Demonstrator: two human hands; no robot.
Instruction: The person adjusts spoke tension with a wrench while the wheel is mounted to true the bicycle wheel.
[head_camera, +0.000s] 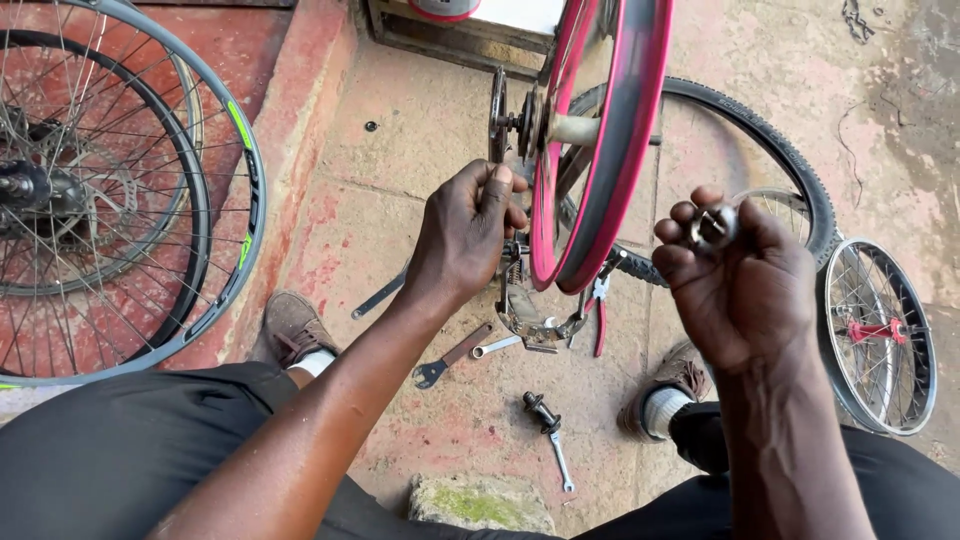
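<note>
I logged: left hand gripped the hub area of the pink rim, upright between my knees. Right hand pinched a small metal bearing part, raised beside the rim. Spanners and an axle lay on the floor below.

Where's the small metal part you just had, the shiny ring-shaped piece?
In the head view, the metal part is pinched in the right hand's fingertips, raised right of the pink wheel rim.
</note>
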